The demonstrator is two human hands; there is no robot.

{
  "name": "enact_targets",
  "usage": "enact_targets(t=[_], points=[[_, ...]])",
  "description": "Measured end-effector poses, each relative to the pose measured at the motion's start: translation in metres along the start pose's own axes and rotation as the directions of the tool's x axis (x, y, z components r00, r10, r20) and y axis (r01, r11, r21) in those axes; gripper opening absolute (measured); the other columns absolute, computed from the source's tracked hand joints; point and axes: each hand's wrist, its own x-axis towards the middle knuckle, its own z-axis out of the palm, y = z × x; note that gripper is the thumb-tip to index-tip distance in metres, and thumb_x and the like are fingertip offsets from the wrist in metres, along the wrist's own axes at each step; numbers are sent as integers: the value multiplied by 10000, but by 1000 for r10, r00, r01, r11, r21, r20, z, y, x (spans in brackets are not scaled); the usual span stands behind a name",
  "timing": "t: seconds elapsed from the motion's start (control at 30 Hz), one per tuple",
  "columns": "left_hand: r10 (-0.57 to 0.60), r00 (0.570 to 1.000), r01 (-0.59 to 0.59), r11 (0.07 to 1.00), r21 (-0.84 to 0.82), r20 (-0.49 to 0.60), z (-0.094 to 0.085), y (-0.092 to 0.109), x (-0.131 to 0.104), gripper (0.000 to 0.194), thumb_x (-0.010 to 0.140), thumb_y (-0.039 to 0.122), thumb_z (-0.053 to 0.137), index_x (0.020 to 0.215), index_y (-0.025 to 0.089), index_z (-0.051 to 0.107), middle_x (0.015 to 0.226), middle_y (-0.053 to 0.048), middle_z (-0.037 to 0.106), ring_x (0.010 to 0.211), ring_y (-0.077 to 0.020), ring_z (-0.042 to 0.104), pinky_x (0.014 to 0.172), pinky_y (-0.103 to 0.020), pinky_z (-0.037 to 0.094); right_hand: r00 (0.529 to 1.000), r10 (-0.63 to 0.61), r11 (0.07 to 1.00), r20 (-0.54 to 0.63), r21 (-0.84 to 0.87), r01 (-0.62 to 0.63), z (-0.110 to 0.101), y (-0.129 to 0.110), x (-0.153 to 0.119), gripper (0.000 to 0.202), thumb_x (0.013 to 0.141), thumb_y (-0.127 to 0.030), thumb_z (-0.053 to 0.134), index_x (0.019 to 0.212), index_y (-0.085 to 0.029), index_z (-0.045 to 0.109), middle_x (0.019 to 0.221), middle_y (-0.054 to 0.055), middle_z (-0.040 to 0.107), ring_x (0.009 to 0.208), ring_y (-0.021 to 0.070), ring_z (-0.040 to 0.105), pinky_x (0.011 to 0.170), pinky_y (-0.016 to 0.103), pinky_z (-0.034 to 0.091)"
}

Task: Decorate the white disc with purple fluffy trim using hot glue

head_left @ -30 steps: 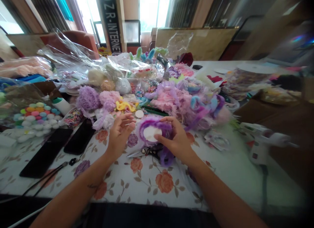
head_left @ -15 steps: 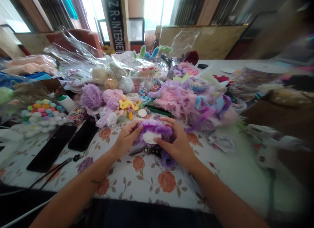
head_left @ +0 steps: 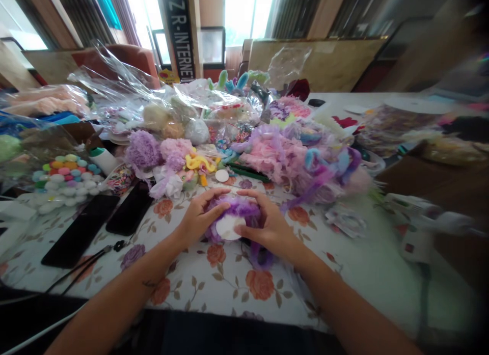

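A fluffy purple piece [head_left: 244, 206] with a white disc [head_left: 229, 227] on its near face is held between both hands over the flowered tablecloth [head_left: 225, 294]. My left hand [head_left: 200, 215] grips its left side, thumb lying across the purple fluff near the top. On the right, my right hand [head_left: 269, 222] has its fingers curled over the far edge and its thumb on the disc. A purple fuzzy strand [head_left: 262, 258] hangs below the right hand. Something dark under the piece is mostly hidden.
Two black phones [head_left: 80, 231] [head_left: 130, 208] lie at the left beside bagged pom-poms [head_left: 69, 176]. Behind the hands are pink and purple fluff [head_left: 267, 151], a dark green stick [head_left: 248, 172] and a small white disc [head_left: 222, 175]. A glue gun [head_left: 416, 233] is at the right.
The purple piece has tipped so more of the white disc shows, slightly lower and to the left. My right hand has shifted left, and the scissors seen below the piece are now covered.
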Motion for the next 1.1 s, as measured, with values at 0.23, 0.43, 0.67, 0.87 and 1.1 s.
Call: enact_targets(t=[0.23,0.43,0.67,0.87,1.1], points=[[-31,997,37,996,-80,64,-1,2,-2,323,790,396,722,1046,199,705,1034,-79,741,969,-231,684,868,-348,547,996,-7,999,90,52,2,0,-3,-2,625,668,-205,802,1235,-304,561,1203,37,627,988,212,633,830,344,531],[105,987,-97,993,72,-123,-1,0,-1,262,859,315,656,1094,203,686,1066,-81,721,961,-206,677,855,-336,551,995,98,967,-23,241,-90,-3,-2,3,598,628,-236,842,1169,-279,592,1095,14,650,925,187,646,780,302,541],[600,800,-558,751,354,-12,-5,3,-7,388,923,122,468,1266,242,603,1180,-82,709,1249,-242,565,1097,-478,394,985,153,929,-80,351,-116,-4,-1,6,648,597,-243,870,1175,-278,578,995,-4,679,854,178,661,756,307,554],[557,827,-544,765,346,68,-3,3,-5,318,924,125,483,1142,258,672,1097,-58,753,1216,-230,607,1155,-503,296,981,168,922,-100,368,-120,-6,-3,6,642,586,-225,873,1160,-274,587,1029,7,688,872,179,667,742,291,563],[554,828,-456,753,475,-83,-1,5,-7,109,849,177,624,863,253,701,855,-24,763,1001,-225,681,1096,-482,374,945,218,877,-245,475,-79,-2,-2,10,639,542,-237,887,1111,-262,596,1020,9,702,890,206,679,778,332,570]])
